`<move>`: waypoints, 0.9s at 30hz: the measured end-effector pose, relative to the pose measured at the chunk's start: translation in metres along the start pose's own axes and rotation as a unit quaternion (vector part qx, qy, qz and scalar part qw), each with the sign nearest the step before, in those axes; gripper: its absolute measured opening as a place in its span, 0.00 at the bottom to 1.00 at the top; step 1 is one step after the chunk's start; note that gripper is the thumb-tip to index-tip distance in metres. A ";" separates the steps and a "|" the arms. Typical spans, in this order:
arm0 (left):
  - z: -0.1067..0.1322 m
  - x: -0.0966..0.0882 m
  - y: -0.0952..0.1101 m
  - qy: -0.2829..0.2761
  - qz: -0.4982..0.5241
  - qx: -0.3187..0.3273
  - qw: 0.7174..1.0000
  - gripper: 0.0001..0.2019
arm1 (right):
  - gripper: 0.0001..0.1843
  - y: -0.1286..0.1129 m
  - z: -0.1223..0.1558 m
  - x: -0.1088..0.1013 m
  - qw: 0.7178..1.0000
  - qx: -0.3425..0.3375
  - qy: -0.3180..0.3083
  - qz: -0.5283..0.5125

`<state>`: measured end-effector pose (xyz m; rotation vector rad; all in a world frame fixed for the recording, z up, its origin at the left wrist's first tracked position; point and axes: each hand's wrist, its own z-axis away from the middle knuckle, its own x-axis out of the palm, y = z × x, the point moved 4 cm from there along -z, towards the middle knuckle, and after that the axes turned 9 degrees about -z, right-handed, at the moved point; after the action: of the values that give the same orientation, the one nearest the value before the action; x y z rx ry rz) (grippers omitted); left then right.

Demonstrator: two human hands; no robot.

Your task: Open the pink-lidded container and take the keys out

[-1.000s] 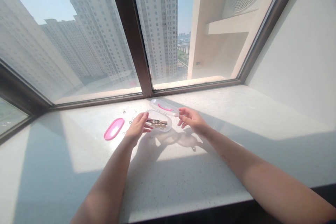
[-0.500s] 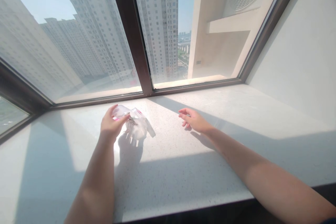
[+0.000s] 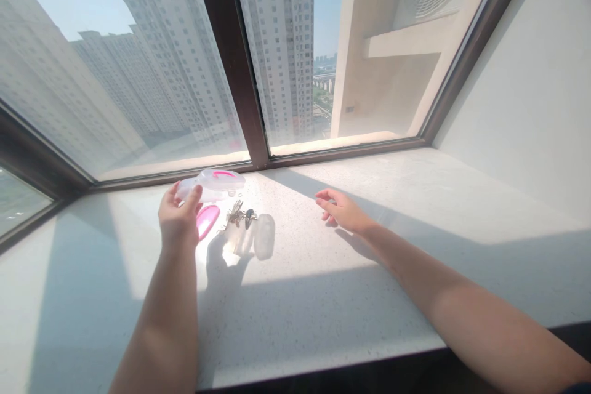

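My left hand [image 3: 182,206] is closed around one end of a translucent plastic container [image 3: 221,181] with a pink strip on it, held tilted just above the sill near the window frame. Beside my left wrist lies a pink oval piece [image 3: 207,221], partly hidden by the hand. A small cluster of shiny metal pieces [image 3: 235,213] sits on the sill to its right, with a small dark piece [image 3: 250,217] against it; their exact kind is too small to tell. My right hand [image 3: 339,207] rests low over the sill, its fingers loosely curled and apart, holding nothing.
The speckled white windowsill [image 3: 314,314] runs up to a dark window frame [image 3: 258,163]. A white wall [image 3: 517,117] bounds the right side. Bright sun and hard shadows cross the sill, including shadows of the container and hand.
My left hand has moved left and raised the container off the metal pieces, which now show plainly on the sill. The pink oval piece has come into view. My right hand stays nearly still.
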<state>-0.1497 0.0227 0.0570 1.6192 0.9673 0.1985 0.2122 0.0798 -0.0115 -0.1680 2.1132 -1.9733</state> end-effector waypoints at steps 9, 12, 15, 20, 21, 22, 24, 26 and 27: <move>-0.015 0.032 -0.016 0.009 0.259 -0.240 0.936 0.19 | 0.14 0.002 0.000 0.004 0.999 0.004 -0.025 0.034; -0.027 0.044 -0.012 0.018 0.210 -0.232 0.950 0.20 | 0.14 0.003 0.000 0.003 0.999 0.005 -0.020 0.035; -0.044 0.056 -0.009 0.021 0.141 -0.218 0.966 0.21 | 0.14 0.003 0.000 0.003 0.999 -0.003 -0.022 0.041; -0.073 0.076 -0.015 0.003 0.062 -0.231 0.971 0.27 | 0.13 0.001 0.000 0.004 0.998 -0.009 -0.018 0.054; -0.077 0.080 -0.017 -0.003 0.043 -0.237 0.971 0.29 | 0.12 0.000 0.000 0.004 0.998 -0.008 -0.017 0.054; -0.080 0.083 -0.020 -0.012 0.024 -0.243 0.970 0.31 | 0.12 -0.001 0.001 0.004 0.998 -0.007 -0.017 0.055; -0.085 0.090 -0.025 -0.032 -0.019 -0.243 0.969 0.33 | 0.12 -0.002 0.001 0.004 0.998 -0.007 -0.019 0.058; -0.088 0.095 -0.028 -0.049 -0.066 -0.226 0.971 0.35 | 0.12 -0.003 0.001 0.004 0.998 -0.008 -0.021 0.058; -0.089 0.096 -0.029 -0.056 -0.091 -0.210 0.972 0.35 | 0.12 -0.003 0.001 0.004 0.998 -0.008 -0.020 0.059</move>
<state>-0.1555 0.1529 0.0237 1.1372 0.9105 0.1708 0.2083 0.0772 -0.0088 -0.0831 2.0649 -1.8695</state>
